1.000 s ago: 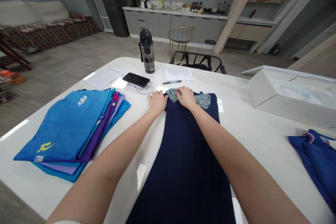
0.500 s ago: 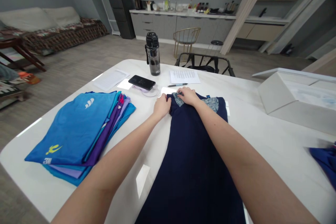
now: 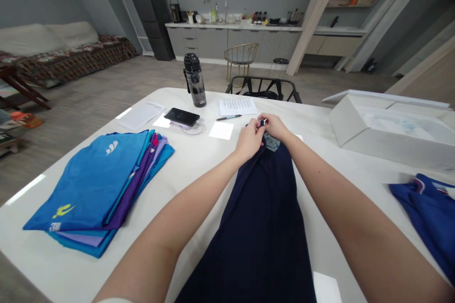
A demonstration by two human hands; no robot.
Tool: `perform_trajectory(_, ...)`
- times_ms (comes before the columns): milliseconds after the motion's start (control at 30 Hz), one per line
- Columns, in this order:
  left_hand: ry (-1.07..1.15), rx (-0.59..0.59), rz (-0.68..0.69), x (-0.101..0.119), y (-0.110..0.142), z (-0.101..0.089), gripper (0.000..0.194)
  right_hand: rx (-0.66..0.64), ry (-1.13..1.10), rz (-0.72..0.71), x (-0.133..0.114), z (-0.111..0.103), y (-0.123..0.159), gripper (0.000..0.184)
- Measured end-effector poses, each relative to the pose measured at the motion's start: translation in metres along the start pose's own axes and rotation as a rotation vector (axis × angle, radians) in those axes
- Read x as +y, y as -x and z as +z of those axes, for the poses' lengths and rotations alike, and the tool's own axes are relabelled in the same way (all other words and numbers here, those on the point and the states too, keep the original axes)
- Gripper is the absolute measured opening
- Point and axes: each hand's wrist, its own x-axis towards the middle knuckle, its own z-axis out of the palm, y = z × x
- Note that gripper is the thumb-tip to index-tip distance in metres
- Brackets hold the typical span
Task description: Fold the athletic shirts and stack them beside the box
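Observation:
A dark navy garment (image 3: 265,218) lies lengthwise in front of me on the white table (image 3: 192,170), with a grey-blue patterned patch near its far end. My left hand (image 3: 250,139) pinches the cloth at that far end. Close beside it, my right hand (image 3: 273,126) is closed on the same edge, and the two hands nearly meet. The cloth between them is bunched and partly hidden by the fingers. To the left sits a stack of folded shirts (image 3: 95,175), blue on top with purple and lilac layers below.
Beyond the hands are a pen (image 3: 229,117), a printed sheet (image 3: 237,106), a phone (image 3: 182,117) with a cable, and a water bottle (image 3: 195,83). On the right stand an open white box (image 3: 384,128) and a crumpled blue garment (image 3: 426,218). A black chair (image 3: 265,87) is at the far edge.
My left hand has moved right, close to my right hand, bringing the garment's left far corner inward. The far end is now gathered and narrower. The view has shifted to the right.

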Motion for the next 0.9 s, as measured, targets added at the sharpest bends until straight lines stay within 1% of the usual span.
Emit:
perform_trajectory(67,-0.095,-0.026,-0.025,-0.002,0.001,0.024,0.01,-0.006,0.053,0.043,0.016,-0.005,0.013,0.037)
perform_trajectory(133,-0.247,-0.045,-0.055,-0.007,0.007,0.042,0.011,-0.028,0.104,0.128,0.03,-0.007,0.027,0.042)
perform_trajectory(200,-0.413,-0.067,-0.072,-0.013,0.016,0.053,0.016,-0.035,0.135,0.221,0.038,-0.007,0.041,0.04)
perform_trajectory(233,-0.49,-0.074,-0.063,-0.015,0.02,0.055,0.02,-0.019,0.14,0.261,0.039,-0.007,0.047,0.035)
perform_trajectory(300,-0.62,-0.084,-0.019,-0.017,0.027,0.055,0.028,0.021,0.128,0.322,0.036,-0.007,0.057,0.024)
perform_trajectory(367,-0.702,-0.111,0.015,-0.015,0.031,0.053,0.034,0.026,0.094,0.356,0.028,-0.008,0.066,0.035)
perform_trajectory(400,-0.725,-0.131,0.013,-0.014,0.031,0.052,0.033,0.019,0.076,0.365,0.024,-0.008,0.07,0.038)
perform_trajectory(467,-0.739,-0.155,-0.008,-0.009,0.031,0.05,0.029,0.012,0.06,0.374,0.017,-0.007,0.075,0.034)
perform_trajectory(500,-0.733,-0.147,-0.012,-0.007,0.031,0.051,0.028,0.02,0.055,0.382,0.014,-0.007,0.077,0.031)
perform_trajectory(600,-0.685,-0.067,0.022,0.002,0.031,0.054,0.029,0.041,-0.006,0.4,0.01,-0.009,0.079,0.034)
perform_trajectory(667,-0.645,-0.023,0.07,0.008,0.031,0.058,0.029,0.075,-0.056,0.378,0.012,-0.014,0.079,0.032)
perform_trajectory(700,-0.626,-0.019,0.096,0.01,0.032,0.06,0.029,0.099,-0.067,0.356,0.013,-0.017,0.079,0.031)
perform_trajectory(800,-0.591,-0.078,0.171,0.013,0.037,0.063,0.028,0.166,-0.051,0.317,0.022,-0.024,0.082,0.028)
perform_trajectory(900,-0.643,-0.134,0.214,0.006,0.051,0.061,0.025,0.165,-0.018,0.34,0.032,-0.022,0.09,0.026)
